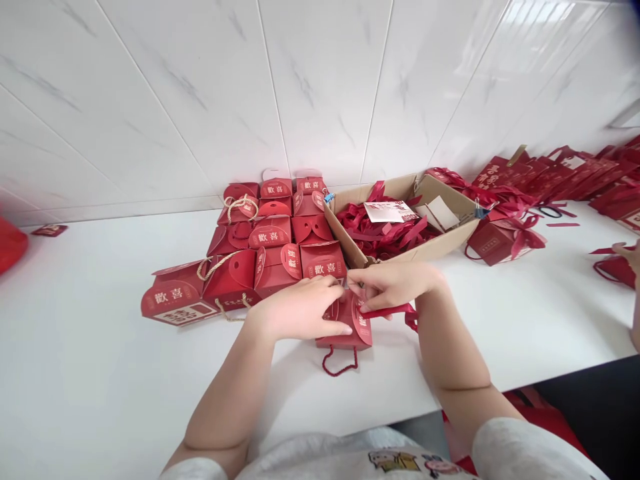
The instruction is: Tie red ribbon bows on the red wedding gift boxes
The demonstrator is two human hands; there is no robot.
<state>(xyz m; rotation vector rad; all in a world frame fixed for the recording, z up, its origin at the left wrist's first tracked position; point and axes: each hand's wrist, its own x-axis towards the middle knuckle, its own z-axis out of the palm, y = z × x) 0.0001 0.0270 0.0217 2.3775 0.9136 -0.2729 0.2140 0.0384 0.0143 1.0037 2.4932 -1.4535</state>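
Observation:
A small red gift box [345,339] with a dark red cord handle [340,371] sits on the table right in front of me. My left hand [305,308] rests over the box's left side and top, fingers curved around it and holding it. At its right side, my right hand [387,287] pinches a red ribbon [390,311], whose loose end hangs to the right. The far side of the box is hidden behind my fingers.
Several red gift boxes [273,267] stand in rows against the tiled wall. A cardboard box [425,252] of red ribbons is behind my right hand. A bow-tied box [500,240] and flat red packaging [545,177] lie right, near another person's hand [631,257].

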